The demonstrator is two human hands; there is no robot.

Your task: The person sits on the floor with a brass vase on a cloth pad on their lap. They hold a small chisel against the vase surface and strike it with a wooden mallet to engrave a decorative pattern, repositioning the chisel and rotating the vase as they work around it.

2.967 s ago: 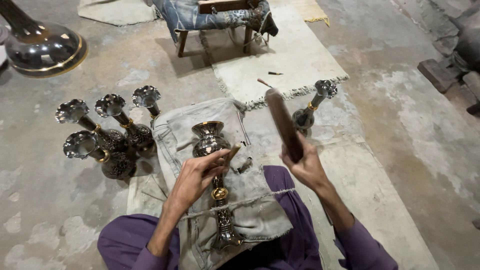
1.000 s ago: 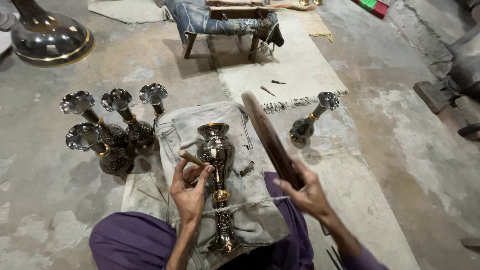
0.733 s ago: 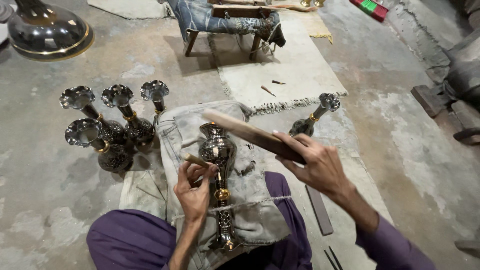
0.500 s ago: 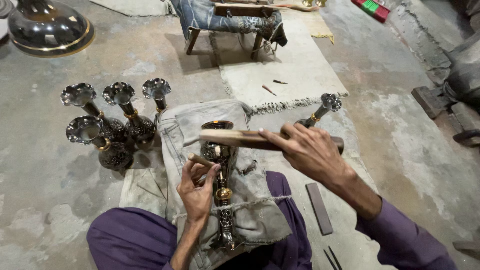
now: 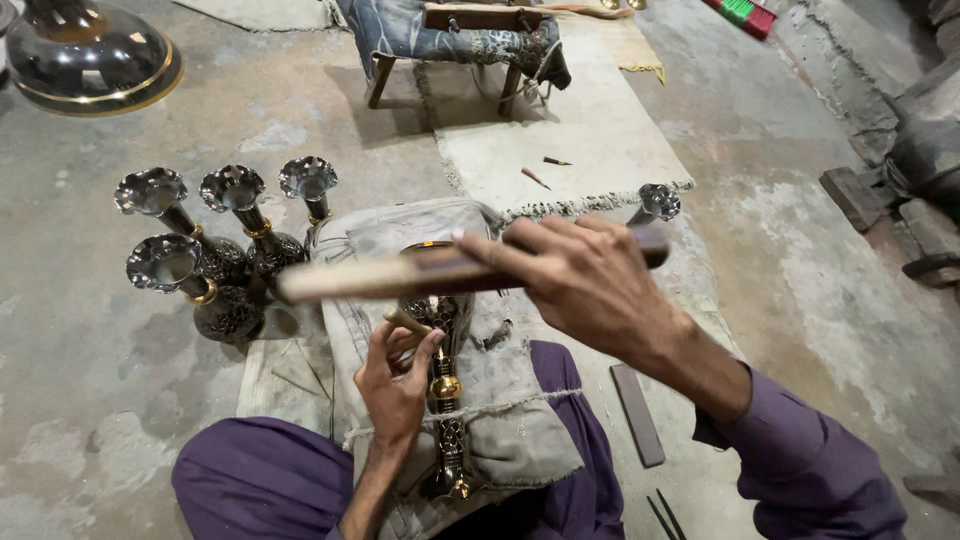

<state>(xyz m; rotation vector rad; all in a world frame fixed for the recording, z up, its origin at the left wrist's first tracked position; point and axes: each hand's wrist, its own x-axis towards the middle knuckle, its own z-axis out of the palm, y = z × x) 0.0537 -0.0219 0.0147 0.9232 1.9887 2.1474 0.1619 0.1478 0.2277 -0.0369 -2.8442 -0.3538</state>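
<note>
A dark engraved metal vase with gold bands (image 5: 444, 390) lies on a grey cloth cushion (image 5: 510, 400) across my lap. My left hand (image 5: 396, 378) rests against the vase body and pinches a short wooden-handled punch (image 5: 404, 320) on its surface. My right hand (image 5: 585, 282) grips a long flat wooden stick (image 5: 400, 277), blurred and held level just above the vase neck, its free end pointing left.
Several finished dark vases (image 5: 215, 250) stand at my left, one more vase (image 5: 655, 205) at the right. A flat dark bar (image 5: 637, 414) and thin rods (image 5: 662, 515) lie on the concrete floor. A low stool (image 5: 450, 35) and mat sit ahead; a large metal vessel (image 5: 90, 55) far left.
My right hand has swung the wooden stick from upright down to level over the punch. My left hand has stayed on the vase with the punch.
</note>
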